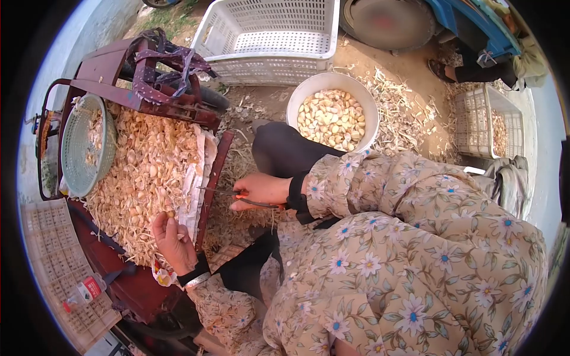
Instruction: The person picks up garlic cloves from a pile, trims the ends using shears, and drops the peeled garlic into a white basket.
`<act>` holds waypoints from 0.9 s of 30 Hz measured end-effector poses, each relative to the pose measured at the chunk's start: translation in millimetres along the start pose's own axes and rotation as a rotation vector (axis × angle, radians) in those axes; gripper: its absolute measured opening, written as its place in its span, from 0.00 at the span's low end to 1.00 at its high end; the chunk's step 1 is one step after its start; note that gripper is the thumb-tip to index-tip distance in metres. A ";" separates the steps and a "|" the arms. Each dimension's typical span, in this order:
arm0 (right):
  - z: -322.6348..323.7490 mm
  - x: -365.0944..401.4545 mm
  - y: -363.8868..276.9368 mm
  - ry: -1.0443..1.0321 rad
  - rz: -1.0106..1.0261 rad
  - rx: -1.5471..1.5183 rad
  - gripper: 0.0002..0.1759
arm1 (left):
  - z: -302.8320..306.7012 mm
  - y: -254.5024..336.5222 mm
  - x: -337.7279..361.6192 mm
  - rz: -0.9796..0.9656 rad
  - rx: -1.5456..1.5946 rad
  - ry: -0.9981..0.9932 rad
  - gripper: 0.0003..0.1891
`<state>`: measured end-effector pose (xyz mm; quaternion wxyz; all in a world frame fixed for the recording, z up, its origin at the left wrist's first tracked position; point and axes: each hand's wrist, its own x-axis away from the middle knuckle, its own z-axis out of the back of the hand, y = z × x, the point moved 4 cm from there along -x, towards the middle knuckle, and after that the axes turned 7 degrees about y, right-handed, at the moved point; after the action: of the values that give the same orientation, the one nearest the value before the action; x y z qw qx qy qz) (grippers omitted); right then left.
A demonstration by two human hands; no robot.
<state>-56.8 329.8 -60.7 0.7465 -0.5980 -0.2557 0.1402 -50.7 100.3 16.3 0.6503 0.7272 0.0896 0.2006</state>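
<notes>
1. Garlic pile [142, 178] lies in the cart [212, 172], left of frame; basket [83, 145] sits on the pile's left edge.
2. Left hand [172, 237] rests on the pile's near edge; right hand [261, 190] grips scissors [237, 194] just right of the cart's rim.
3. Bucket [332, 118] of cloves stands right of the cart, behind the right hand.
4. Big crate [267, 35] sits behind the bucket; small crate [487, 121] is far right.
5. Bottle [86, 291] lies on a flat crate [47, 249], lower left.

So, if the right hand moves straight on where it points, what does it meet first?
Probably the white sheet edging the garlic pile; the scissors in the right hand nearly reach it, depth unclear.
</notes>
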 end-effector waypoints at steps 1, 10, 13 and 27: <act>-0.9 -0.6 1.9 0.009 0.007 0.004 0.25 | -6.7 2.7 7.1 0.021 0.052 -0.027 0.11; -1.7 1.7 1.3 0.018 0.002 -0.074 0.24 | -51.9 4.8 44.0 0.088 0.043 -0.150 0.11; -16.6 -8.4 20.7 0.042 0.000 -0.074 0.25 | -89.6 4.3 61.6 0.218 -0.017 -0.247 0.10; -3.9 2.9 1.0 -0.024 0.063 0.029 0.23 | -55.5 133.8 -97.3 -0.093 0.207 0.003 0.18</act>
<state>-52.2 328.3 -61.6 0.7473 -0.5930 -0.2438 0.1746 -178.7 94.3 134.8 0.5803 0.7851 0.1444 0.1613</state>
